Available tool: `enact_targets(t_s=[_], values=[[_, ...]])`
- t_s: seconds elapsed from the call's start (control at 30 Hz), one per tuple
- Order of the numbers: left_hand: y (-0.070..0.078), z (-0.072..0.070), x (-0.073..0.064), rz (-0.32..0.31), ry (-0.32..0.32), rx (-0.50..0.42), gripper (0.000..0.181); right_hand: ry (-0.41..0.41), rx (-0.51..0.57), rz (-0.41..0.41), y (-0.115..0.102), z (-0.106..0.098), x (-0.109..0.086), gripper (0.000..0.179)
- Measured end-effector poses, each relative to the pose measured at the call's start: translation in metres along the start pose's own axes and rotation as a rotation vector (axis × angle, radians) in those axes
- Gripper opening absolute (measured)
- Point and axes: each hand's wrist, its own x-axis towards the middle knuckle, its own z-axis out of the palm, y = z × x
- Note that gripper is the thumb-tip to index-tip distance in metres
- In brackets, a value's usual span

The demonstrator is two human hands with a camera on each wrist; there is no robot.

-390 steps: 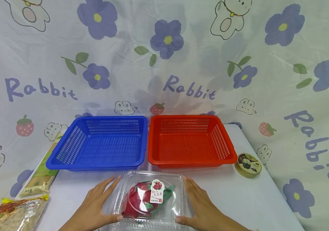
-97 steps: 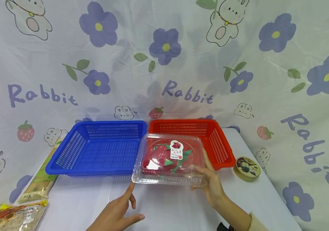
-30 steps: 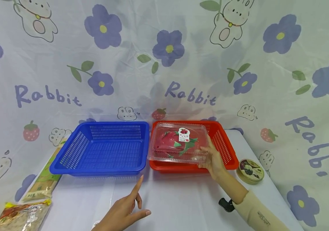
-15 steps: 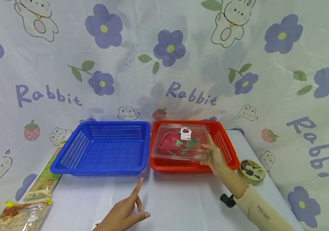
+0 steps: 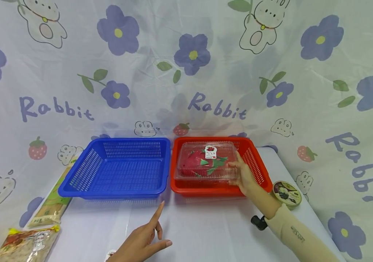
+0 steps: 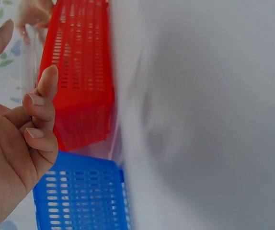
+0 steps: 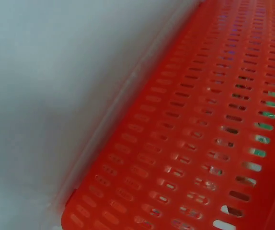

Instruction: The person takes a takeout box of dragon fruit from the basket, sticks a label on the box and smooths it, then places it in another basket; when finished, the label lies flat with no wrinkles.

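A clear plastic clamshell box (image 5: 189,174) with a dragon fruit (image 5: 194,160) inside and a white label on its lid lies within the rim of the red basket (image 5: 203,191). My right hand (image 5: 243,176) holds the box by its right end, thumb toward the near side. In the right wrist view the basket's slotted wall (image 7: 185,129) hides that hand and most of the box. My left hand (image 5: 142,236) is over the white table in front of the baskets, holding nothing. Its index finger points forward, and in the left wrist view the other fingers (image 6: 41,110) are loosely bent.
Left of the red basket stands a blue basket (image 5: 117,194). Two food packets, a long green one (image 5: 50,207) and a yellow-topped one (image 5: 29,243), lie at the left. A round tin (image 5: 286,194) sits at the right, with a black object (image 5: 258,222) beside my right forearm.
The box has gone from the table, between both hands, up and forward into the red basket. My left hand has left it; over the last second the box has sunk slightly lower.
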Motion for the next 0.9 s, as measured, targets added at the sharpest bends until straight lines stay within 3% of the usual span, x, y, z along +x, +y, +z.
enact_targets(t_s=[0.63, 0.9], values=[[0.000, 0.002, 0.000, -0.027, -0.004, -0.003, 0.097, -0.004, -0.050, 0.032, 0.003, -0.009, 0.020, 0.079], [0.006, 0.004, 0.012, -0.020, 0.106, 0.099, 0.096, -0.014, -0.062, 0.026, 0.005, -0.009, 0.024, 0.079]])
